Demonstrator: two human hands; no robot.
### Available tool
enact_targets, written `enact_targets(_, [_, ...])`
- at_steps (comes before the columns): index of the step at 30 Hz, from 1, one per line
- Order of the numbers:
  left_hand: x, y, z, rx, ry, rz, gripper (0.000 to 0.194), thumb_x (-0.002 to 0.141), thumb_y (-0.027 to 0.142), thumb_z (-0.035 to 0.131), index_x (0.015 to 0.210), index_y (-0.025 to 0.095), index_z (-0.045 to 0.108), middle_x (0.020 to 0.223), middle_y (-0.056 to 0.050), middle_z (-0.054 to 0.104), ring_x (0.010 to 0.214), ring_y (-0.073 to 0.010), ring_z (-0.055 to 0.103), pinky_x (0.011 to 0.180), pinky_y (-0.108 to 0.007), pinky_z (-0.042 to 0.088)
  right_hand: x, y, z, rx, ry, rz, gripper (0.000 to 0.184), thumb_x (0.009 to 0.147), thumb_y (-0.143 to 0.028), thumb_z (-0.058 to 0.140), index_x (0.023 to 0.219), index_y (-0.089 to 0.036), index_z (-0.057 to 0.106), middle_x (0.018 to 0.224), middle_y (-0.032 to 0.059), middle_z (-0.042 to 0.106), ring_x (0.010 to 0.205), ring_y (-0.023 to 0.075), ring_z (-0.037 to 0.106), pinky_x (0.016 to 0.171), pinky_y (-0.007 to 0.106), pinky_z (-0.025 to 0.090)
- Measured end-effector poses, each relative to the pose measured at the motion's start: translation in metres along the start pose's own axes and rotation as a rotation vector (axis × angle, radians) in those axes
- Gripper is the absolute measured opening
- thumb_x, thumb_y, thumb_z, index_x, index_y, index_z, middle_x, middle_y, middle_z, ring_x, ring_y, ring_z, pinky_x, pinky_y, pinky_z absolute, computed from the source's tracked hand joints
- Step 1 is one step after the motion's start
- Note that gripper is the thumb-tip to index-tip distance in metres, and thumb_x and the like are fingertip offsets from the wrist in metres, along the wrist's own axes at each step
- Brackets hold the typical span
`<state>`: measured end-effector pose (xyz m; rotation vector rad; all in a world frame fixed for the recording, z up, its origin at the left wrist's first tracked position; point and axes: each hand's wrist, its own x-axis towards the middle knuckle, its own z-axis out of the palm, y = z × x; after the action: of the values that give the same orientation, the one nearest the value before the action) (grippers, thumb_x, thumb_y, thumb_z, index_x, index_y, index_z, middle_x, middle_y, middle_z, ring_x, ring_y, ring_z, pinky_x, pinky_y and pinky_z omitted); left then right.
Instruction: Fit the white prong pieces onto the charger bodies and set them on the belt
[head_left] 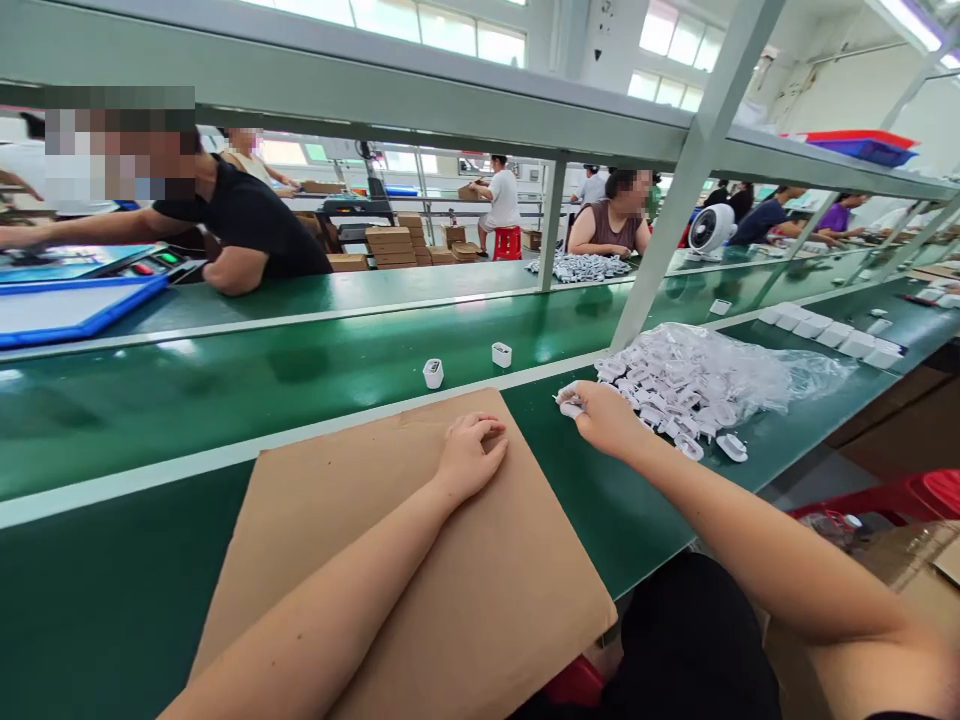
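My left hand (472, 455) rests on a flat sheet of cardboard (360, 520), its fingers loosely bent with a gap between thumb and forefinger, and nothing shows in it. To the right, my right hand (604, 415) pinches a white plastic charger part (571, 403) just beyond the cardboard's edge. Beside that hand lies a heap of similar white plastic parts (675, 395), partly covered by a clear plastic bag (780, 375). Two white charger housings (433, 374) stand on the green conveyor belt ahead of my left hand.
A slanted metal post (667, 180) rises behind the heap, carrying an overhead shelf (375, 85). White boxy pieces (832, 333) are lined up farther right. Across the belt, a co-worker in black (255, 225) leans near a blue-edged tray (82, 305). A white fan (711, 230) stands farther along.
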<state>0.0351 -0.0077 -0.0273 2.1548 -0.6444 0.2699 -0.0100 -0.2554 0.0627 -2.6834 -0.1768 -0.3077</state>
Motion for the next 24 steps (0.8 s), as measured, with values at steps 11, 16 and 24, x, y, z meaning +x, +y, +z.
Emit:
enact_targets(11, [0.028, -0.015, -0.015, -0.041, 0.454, -0.701, 0.062, 0.079, 0.023, 0.073, 0.136, 0.017, 0.049, 0.142, -0.019, 0.049, 0.135, -0.0332, 0.049, 0.116, -0.05, 0.041, -0.009, -0.051, 0.075, 0.487, -0.295, 0.016, 0.018, 0.091, -0.034, 0.059, 0.106, -0.023, 0.06, 0.085, -0.0014, 0.067, 0.074, 0.0168, 0.059, 0.069, 0.028, 0.042])
enact_targets(16, [0.075, -0.054, -0.071, 0.251, 0.423, -0.652, 0.096, 0.074, 0.018, 0.074, 0.157, 0.014, 0.025, 0.168, -0.021, 0.016, 0.156, -0.0373, 0.019, 0.127, -0.051, 0.022, -0.006, -0.044, 0.073, 0.653, -0.329, 0.157, 0.052, 0.072, -0.044, 0.083, 0.114, -0.024, 0.062, 0.091, -0.0015, 0.063, 0.078, 0.0153, 0.057, 0.072, 0.029, 0.045])
enact_targets(24, [0.088, -0.1, -0.128, 0.275, 0.049, -0.503, 0.057, 0.067, 0.017, 0.075, 0.123, 0.019, 0.064, 0.115, -0.008, 0.072, 0.099, -0.0251, 0.068, 0.094, -0.033, 0.051, 0.006, -0.026, 0.072, 1.225, -0.439, 0.217, 0.052, 0.056, -0.039, 0.095, 0.095, -0.016, 0.067, 0.085, 0.0026, 0.07, 0.075, 0.015, 0.067, 0.066, 0.026, 0.05])
